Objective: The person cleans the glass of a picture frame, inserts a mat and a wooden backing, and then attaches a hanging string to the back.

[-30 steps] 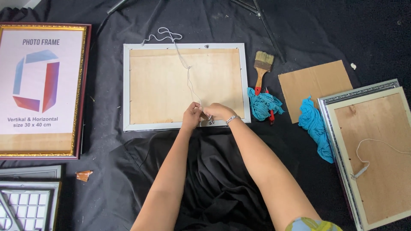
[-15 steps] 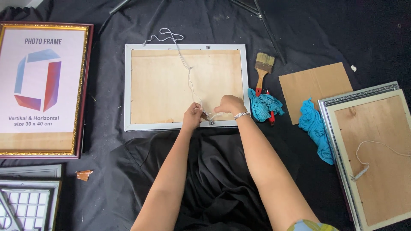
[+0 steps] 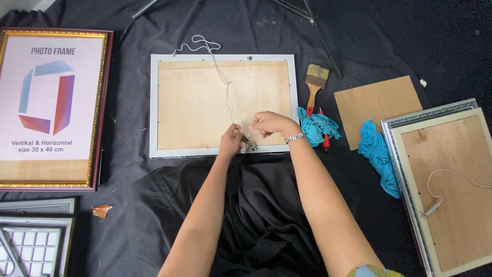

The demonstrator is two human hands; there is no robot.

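A silver picture frame [image 3: 154,102] lies face down on black cloth, its brown backing board up. A white string [image 3: 225,90] runs from beyond the frame's top edge down across the board to its lower edge. My left hand [image 3: 230,141] pinches the string beside a small metal hanger [image 3: 252,146] on the bottom rail. My right hand [image 3: 271,124], a bracelet on its wrist, grips the same string just right of the left hand, fingers closed.
A gold-and-red photo frame [image 3: 54,107] lies at the left. A paintbrush [image 3: 313,82], bunches of teal cloth [image 3: 376,154], a red-handled tool [image 3: 325,139] and a cardboard sheet [image 3: 379,105] lie to the right. Another face-down frame with string [image 3: 446,190] sits far right. More frames [image 3: 31,241] are bottom left.
My right hand has lifted up and to the right from the frame's bottom rail, drawing the string with it. My left hand has stayed at the hanger.
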